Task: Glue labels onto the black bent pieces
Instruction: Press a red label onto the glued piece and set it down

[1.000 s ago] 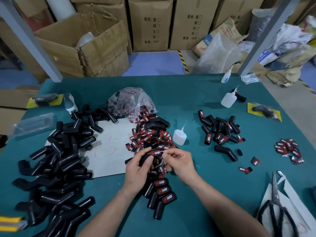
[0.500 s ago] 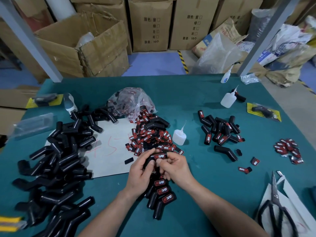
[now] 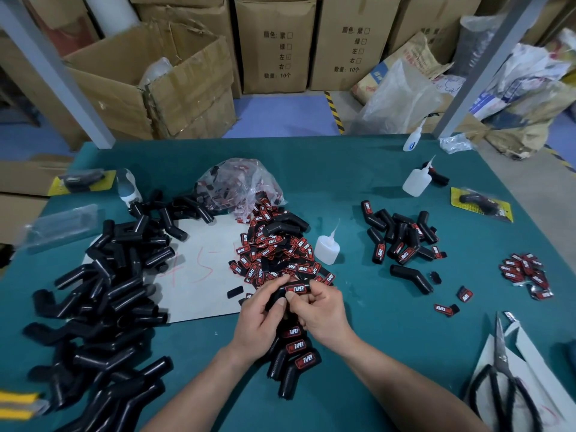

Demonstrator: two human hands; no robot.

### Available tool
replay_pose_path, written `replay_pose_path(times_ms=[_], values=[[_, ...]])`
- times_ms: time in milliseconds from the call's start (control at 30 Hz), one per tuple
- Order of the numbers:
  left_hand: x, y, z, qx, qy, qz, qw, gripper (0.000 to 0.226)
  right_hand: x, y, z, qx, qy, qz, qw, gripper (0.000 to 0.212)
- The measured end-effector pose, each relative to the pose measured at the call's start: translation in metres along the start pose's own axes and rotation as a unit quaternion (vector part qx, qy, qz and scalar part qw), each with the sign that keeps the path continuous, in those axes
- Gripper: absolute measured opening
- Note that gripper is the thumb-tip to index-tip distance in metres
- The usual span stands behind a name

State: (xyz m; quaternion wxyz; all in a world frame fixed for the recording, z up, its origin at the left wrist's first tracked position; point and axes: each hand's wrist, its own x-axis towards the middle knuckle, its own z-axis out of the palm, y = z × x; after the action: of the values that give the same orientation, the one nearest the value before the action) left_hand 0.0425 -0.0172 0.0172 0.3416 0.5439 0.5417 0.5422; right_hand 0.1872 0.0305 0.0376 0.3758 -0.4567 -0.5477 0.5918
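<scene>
- Black bent piece (image 3: 275, 297) is held up over the table's centre, just 6 o'clock of the loose label heap (image 3: 274, 244), gripped by the left hand (image 3: 257, 321).
- Against its upper arm the right hand (image 3: 325, 316) pinches the red-and-black label (image 3: 298, 289).
- Wet glue may let the label slide crooked or lift at a corner if pressure eases early.
- Squeezed-out glue could stick to fingertips or smear the finished pieces (image 3: 297, 353) at 6 o'clock.
- A knock could tip the glue bottle (image 3: 326, 249) at 1 o'clock.
</scene>
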Motion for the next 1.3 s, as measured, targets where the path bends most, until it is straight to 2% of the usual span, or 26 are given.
replay_pose_path(times_ms=[167,400,567,700,833,867,933,1033,1133,1300], values=[[0.003,-0.004,-0.001,0.022,0.029,0.009,0.999,0.046,0.006,-0.005,-0.001,0.011,-0.034,0.027,0.999,0.019],[0.004,-0.014,-0.002,0.021,0.032,0.057,0.998,0.035,0.005,-0.002,0.001,0.121,0.023,0.039,0.992,0.027],[0.003,-0.016,-0.002,0.013,0.045,0.073,0.996,0.033,0.005,-0.001,0.001,0.088,0.033,0.017,0.995,0.03],[0.003,-0.012,0.0,0.019,0.057,0.094,0.994,0.023,0.001,0.0,0.004,0.089,0.048,0.016,0.995,0.021],[0.005,-0.013,-0.001,0.038,0.077,0.131,0.988,0.013,0.003,-0.002,0.003,0.12,0.029,0.033,0.992,0.031],[0.006,-0.014,-0.003,0.037,0.087,0.134,0.986,0.014,0.003,-0.003,0.002,0.117,0.016,0.026,0.993,0.029],[0.006,-0.014,-0.004,0.033,0.106,0.13,0.985,0.015,0.003,-0.007,-0.003,0.066,-0.014,-0.003,0.998,0.01],[0.005,-0.012,-0.005,0.015,0.111,0.089,0.99,0.014,0.004,-0.01,-0.008,-0.006,-0.018,-0.051,0.999,0.019],[0.005,-0.01,-0.004,-0.01,0.096,0.067,0.993,0.018,0.003,-0.013,-0.007,-0.049,0.006,-0.085,0.995,0.01],[0.006,-0.009,-0.004,-0.017,0.081,0.062,0.995,0.02,0.003,-0.006,-0.006,-0.045,0.019,-0.087,0.995,0.009]])
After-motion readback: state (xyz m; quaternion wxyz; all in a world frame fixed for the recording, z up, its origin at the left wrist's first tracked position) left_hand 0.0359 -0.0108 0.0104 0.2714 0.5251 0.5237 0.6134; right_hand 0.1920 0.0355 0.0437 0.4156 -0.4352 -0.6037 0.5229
